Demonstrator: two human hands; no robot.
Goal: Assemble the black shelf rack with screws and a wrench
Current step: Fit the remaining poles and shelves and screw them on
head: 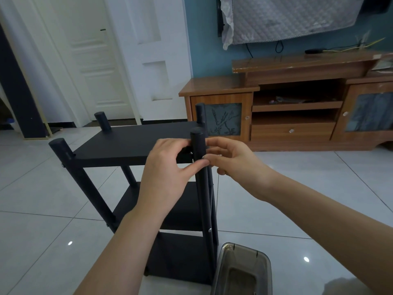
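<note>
Two hands are crowding the shelf rack (127, 143) at its front post (198, 138) — left hand (168, 167) pinching it, right hand (230, 159) curling alongside, grip unclear.

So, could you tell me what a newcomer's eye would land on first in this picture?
Probably the two hands meeting mid-frame: the left hand pinches the nearest post of the black shelf rack at top-shelf height, the right hand curled beside it. Then the wooden TV cabinet against the blue wall behind, and a grey container on the floor, lower right.
</note>
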